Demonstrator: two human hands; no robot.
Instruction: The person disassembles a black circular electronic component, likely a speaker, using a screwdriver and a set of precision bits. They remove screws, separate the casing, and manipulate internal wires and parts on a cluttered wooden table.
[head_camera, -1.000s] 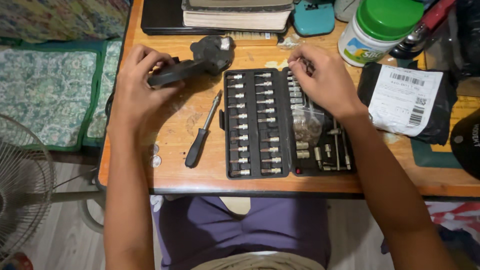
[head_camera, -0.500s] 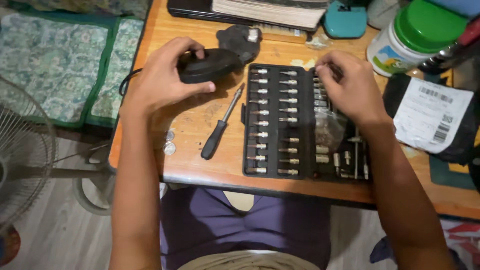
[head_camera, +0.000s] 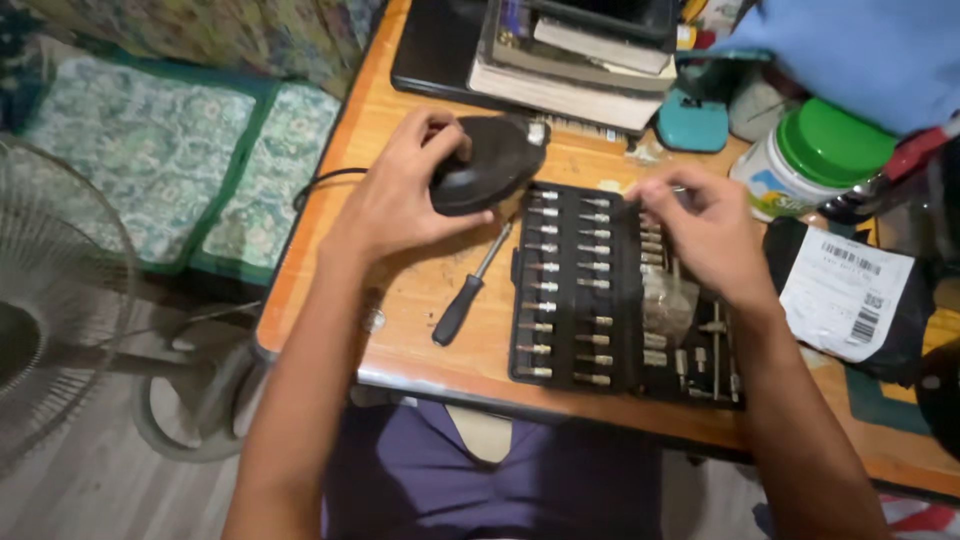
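Note:
My left hand (head_camera: 400, 195) grips a black rounded device (head_camera: 490, 165) with a cord, held just above the wooden table (head_camera: 420, 330) at the far left corner of an open black bit case (head_camera: 600, 290). The case holds rows of silver screwdriver bits. My right hand (head_camera: 705, 225) rests over the upper right part of the case, fingers curled and pinched at the bits; I cannot tell whether a bit is between them. A screwdriver (head_camera: 468, 290) with a black handle lies on the table left of the case.
Stacked books and a dark laptop (head_camera: 570, 60) sit at the back. A teal object (head_camera: 692, 122), a white jar with a green lid (head_camera: 815, 160) and a black parcel with a white label (head_camera: 850, 300) lie to the right. A floor fan (head_camera: 50, 300) stands at left.
The view has shifted so the table sits further right. My left hand has lifted and turned the black device closer to the case. My right hand stays over the case's upper right.

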